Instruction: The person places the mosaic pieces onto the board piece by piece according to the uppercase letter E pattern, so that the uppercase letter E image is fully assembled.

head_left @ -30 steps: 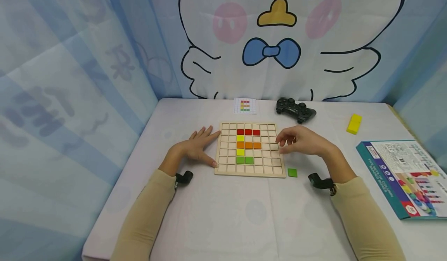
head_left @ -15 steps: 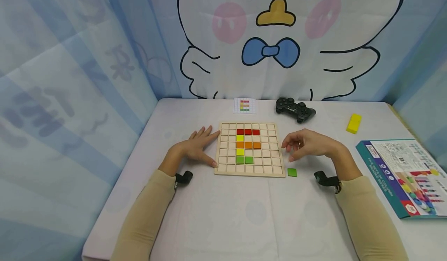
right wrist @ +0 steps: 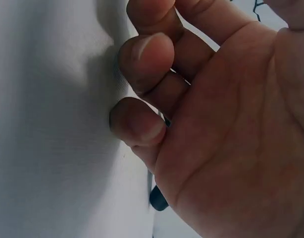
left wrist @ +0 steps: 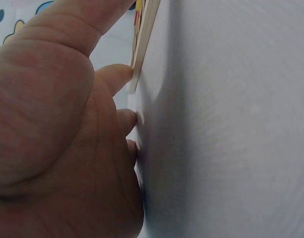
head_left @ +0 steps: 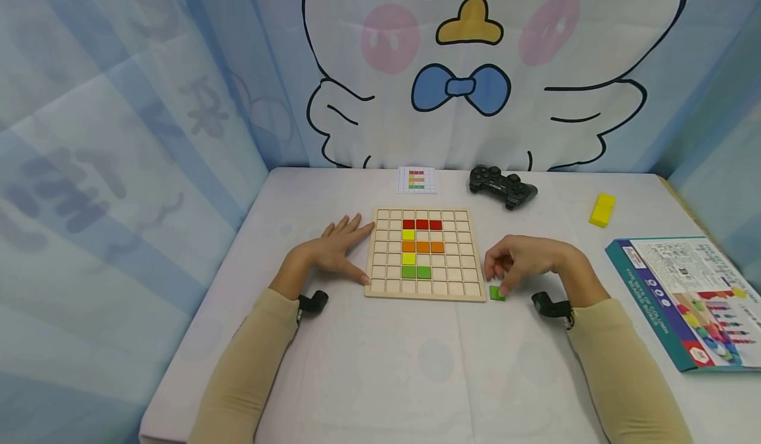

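A wooden grid board [head_left: 458,259] lies on the table, holding red, yellow, orange and green square tiles. My left hand [head_left: 333,251] rests spread at its left side; thumb and index finger touch the frame. In the left wrist view the left hand [left wrist: 68,129] lies along the board's edge [left wrist: 144,44]. A loose green tile [head_left: 495,293] lies beside the board's lower right corner. Over it is my right hand [head_left: 529,259], its thumb tip touching the tile and its index fingertip apart from the thumb. The right wrist view shows the right hand [right wrist: 216,114] with loosely curled fingers, no tile visible.
A small pattern card [head_left: 417,180] lies behind the board. To its right is a black game controller [head_left: 503,187]. A yellow block [head_left: 603,210] and a teal-edged box [head_left: 692,305] lie at the right. A printed curtain [head_left: 464,133] hangs behind the table.
My right hand has moved from the board's right edge, first rightward, then down to the loose green tile. My left hand and the board have stayed in place.
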`<state>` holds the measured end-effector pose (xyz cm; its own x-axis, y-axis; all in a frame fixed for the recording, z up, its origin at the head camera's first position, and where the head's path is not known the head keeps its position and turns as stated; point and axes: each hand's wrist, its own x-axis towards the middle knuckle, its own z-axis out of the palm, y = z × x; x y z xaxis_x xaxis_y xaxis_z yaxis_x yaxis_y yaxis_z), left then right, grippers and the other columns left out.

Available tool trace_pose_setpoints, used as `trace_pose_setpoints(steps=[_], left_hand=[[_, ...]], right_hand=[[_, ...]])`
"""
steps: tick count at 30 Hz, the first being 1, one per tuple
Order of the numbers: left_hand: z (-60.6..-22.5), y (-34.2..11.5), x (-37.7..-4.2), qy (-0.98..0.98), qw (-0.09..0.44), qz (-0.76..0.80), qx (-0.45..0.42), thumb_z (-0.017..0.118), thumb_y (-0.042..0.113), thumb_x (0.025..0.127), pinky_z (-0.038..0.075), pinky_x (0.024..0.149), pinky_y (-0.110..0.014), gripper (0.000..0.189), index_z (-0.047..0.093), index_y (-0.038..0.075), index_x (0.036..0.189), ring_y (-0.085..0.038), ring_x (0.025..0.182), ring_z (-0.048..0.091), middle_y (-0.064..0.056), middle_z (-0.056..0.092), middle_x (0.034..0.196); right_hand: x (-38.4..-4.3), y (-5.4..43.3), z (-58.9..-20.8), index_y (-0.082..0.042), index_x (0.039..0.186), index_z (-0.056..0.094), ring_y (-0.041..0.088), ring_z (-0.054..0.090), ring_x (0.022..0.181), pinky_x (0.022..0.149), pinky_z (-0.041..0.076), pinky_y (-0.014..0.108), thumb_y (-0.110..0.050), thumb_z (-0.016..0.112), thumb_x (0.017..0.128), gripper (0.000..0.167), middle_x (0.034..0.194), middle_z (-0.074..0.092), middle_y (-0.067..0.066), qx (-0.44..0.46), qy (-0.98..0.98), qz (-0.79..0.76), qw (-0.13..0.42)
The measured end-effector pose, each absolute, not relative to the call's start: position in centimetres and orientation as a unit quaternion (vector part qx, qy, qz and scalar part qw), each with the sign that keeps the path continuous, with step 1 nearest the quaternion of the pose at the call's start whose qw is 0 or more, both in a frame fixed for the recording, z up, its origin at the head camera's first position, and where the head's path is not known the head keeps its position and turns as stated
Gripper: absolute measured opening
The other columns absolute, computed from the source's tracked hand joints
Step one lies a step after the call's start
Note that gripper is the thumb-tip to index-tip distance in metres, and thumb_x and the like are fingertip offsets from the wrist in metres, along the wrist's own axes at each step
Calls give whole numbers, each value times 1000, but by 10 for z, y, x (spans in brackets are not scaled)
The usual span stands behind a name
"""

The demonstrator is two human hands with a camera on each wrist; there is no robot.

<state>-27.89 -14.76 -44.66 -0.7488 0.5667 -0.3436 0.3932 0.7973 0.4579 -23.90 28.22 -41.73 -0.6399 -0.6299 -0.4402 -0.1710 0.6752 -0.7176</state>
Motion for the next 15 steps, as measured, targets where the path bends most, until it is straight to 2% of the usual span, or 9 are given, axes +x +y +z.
trace_pose_setpoints(steps=[15], left_hand=[[-445, -148, -279, 917, 239, 179, 264, 83, 68, 74, -12, 129, -56, 129, 6, 30, 169, -32, 161, -19, -9, -14, 175]], right_hand=[[-238, 270, -421, -8, 88, 67, 14, 46, 70, 64, 37, 25, -10, 95, 69, 35, 72, 48, -2, -241, 862, -275, 351]])
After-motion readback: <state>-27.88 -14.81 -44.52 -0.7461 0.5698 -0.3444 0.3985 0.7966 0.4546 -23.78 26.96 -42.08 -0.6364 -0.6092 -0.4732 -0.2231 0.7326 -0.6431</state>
